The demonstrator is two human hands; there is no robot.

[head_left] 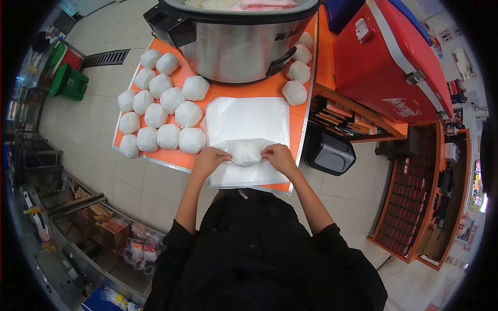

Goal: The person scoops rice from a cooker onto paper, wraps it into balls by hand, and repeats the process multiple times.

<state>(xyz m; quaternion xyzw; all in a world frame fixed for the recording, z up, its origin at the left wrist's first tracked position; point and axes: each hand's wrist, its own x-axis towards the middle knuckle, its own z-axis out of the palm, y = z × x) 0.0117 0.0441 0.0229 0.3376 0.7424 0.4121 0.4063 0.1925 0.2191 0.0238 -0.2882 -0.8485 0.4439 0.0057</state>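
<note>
A white paper bundle (246,152) lies on a stack of white paper sheets (248,117) near the table's front edge. Its sides are drawn out into flattened ends, and what it wraps is hidden. My left hand (211,160) pinches the left end, while the fingers of my right hand (280,158) close on the right end. Several rounded white wrapped bundles (171,99) sit grouped to the left of the sheets. More wrapped bundles (294,92) form a line along the table's right edge.
A large steel rice cooker (233,52) stands at the back of the orange table (210,89), with white rice and something pink at its open top. To the right are a red cooler box (386,67) and a black bin (330,152). A green bin (70,83) stands far left.
</note>
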